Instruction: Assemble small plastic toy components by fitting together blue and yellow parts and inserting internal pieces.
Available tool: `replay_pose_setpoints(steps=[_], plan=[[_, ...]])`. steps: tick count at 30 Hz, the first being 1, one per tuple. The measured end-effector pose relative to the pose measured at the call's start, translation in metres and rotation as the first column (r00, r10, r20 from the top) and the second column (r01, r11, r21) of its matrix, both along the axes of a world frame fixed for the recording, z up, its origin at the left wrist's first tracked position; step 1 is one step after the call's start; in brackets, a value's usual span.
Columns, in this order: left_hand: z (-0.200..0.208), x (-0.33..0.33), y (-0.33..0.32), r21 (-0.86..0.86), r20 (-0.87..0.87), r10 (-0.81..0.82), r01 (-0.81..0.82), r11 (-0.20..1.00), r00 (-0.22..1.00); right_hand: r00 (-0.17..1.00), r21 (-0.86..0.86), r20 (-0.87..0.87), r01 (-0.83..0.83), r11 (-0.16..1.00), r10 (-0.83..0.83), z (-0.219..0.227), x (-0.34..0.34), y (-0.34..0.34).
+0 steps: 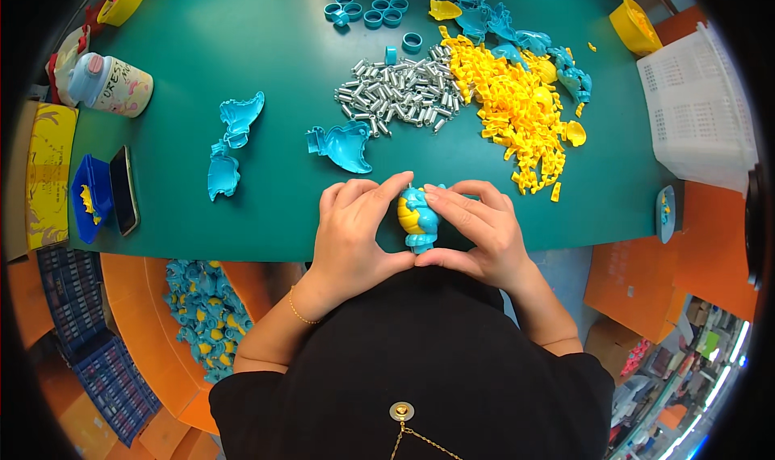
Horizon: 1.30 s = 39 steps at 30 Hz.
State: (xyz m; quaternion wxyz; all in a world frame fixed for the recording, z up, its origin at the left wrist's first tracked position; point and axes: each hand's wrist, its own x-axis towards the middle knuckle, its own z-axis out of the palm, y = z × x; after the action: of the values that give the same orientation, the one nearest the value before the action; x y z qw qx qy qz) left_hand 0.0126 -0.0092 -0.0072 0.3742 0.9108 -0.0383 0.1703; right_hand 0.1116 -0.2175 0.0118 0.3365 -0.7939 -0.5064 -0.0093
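Between both hands, near the front edge of the green table, is a small turquoise plastic toy figure (pixel 421 219) with a yellow ridged belly. My left hand (pixel 355 224) grips it from the left, forefinger at its top and thumb at its base. On the other side, my right hand (pixel 482 227) closes on it with fingers over its upper part and thumb underneath. Just beyond my hands lies a hollow turquoise shell half (pixel 347 147). Two more turquoise shell pieces (pixel 240 119) (pixel 223 172) lie farther left.
Silver metal cylinders (pixel 404 92) and small yellow parts (pixel 517 105) are heaped beyond my hands, with turquoise rings (pixel 373 19) behind. A cup (pixel 111 84), a phone (pixel 123 190) and a blue tray (pixel 94 195) stand left. A carton (pixel 133 298) of similar figures sits below the table's left front.
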Motion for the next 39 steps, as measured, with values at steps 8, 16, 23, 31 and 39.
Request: replay_pose_setpoints(steps=[8, 16, 23, 31, 39], plan=[[-0.004, 0.004, 0.001, 0.002, 0.034, -0.018, 0.017, 1.000, 0.999, 0.987, -0.013, -0.138, -0.081, 0.997, 0.078, -0.002, 0.008, -0.001], [-0.004, 0.002, -0.002, -0.008, 0.053, 0.031, -0.030, 1.000, 0.998, 0.989, -0.027, -0.146, 0.003, 1.000, -0.007, 0.005, -0.011, 0.001], [0.003, 0.004, -0.002, -0.009, 0.041, 0.056, -0.055, 0.998, 0.998, 0.996, 0.197, 0.036, 0.079, 0.977, -0.087, -0.020, -0.021, 0.004], [-0.004, -0.011, -0.003, -0.857, 0.023, -0.376, 0.212, 0.469, 0.926, 0.880, 0.415, -0.431, -0.004, 0.910, 0.200, -0.011, -0.021, -0.011], [0.002, -0.011, -0.005, -0.787, -0.151, -0.205, 0.008, 0.617, 0.967, 0.862, 0.164, -0.507, 0.117, 0.980, -0.018, 0.004, -0.014, -0.014]])
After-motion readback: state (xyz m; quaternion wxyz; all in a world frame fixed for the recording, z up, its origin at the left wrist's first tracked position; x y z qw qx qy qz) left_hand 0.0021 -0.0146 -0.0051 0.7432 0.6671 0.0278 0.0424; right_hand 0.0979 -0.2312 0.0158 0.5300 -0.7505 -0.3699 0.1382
